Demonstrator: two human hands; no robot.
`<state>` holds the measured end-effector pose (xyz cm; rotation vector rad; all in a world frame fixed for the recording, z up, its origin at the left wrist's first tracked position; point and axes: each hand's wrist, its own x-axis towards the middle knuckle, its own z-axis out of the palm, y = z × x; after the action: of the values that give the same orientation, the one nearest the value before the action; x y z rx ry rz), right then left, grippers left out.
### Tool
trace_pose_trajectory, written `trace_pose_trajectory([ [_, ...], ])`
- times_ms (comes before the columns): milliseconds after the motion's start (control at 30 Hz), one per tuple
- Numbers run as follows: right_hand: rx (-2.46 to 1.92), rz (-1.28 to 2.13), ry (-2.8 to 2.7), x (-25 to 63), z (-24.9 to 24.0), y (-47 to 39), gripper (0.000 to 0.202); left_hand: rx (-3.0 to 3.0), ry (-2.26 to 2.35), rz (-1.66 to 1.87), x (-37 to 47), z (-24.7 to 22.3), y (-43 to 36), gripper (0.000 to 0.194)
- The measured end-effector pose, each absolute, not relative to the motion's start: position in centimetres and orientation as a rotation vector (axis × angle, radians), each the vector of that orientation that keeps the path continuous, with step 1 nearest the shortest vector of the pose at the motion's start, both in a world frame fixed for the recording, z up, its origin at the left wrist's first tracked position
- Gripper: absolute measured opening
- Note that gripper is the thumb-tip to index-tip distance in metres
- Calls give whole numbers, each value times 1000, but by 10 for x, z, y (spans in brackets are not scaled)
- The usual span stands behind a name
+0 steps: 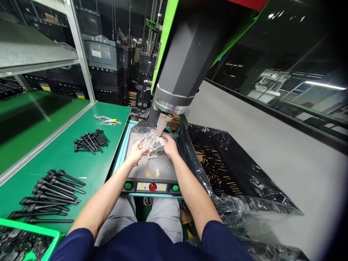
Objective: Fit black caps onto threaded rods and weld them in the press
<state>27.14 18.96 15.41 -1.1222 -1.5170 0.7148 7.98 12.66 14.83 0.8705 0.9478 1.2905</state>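
Observation:
Between my two hands a crinkled clear plastic bag [152, 140] is stretched over the fixture of a press machine. My left hand [138, 151] pinches the bag's left side, fingers closed. On the other side my right hand [169, 145] grips its right edge near the machine's metal horn [162, 124], which points down just behind the bag. Whatever the bag holds is hard to make out through the glare. Below lies the grey machine plate [141, 170], with a red button [152, 187] flanked by green ones on its front.
Black ribbed plastic parts with round heads [54, 188] lie in groups on the green table [108, 112] at left, pliers [107, 119] behind them. A green bin [58, 237] holds black round pieces. At right stands a plastic-lined box [233, 163] containing dark parts.

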Motion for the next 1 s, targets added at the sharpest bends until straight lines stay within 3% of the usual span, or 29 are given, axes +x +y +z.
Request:
trace_pose_trajectory([
  [200, -957, 1321, -1093, 288, 141, 113, 43, 906, 1078, 1204, 77, 122, 111, 84],
  [367, -903, 1491, -965, 283, 138, 66, 48, 1050, 1455, 1165, 72, 95, 60, 70],
  [567, -836, 1557, -982, 242, 135, 62, 43, 1193, 1015, 870, 70, 98, -3, 45],
  [733, -909, 1524, -1106, 224, 131, 63, 58, 950, 1208, 1163, 41, 93, 17, 47],
  [867, -985, 1607, -1220, 236, 123, 54, 56, 808, 1745, 1473, -20, 84, 62, 42],
  [1000, -1040, 1648, -1264, 255, 111, 39, 53, 670, 2088, 1497, -83, 81, 98, 31],
])
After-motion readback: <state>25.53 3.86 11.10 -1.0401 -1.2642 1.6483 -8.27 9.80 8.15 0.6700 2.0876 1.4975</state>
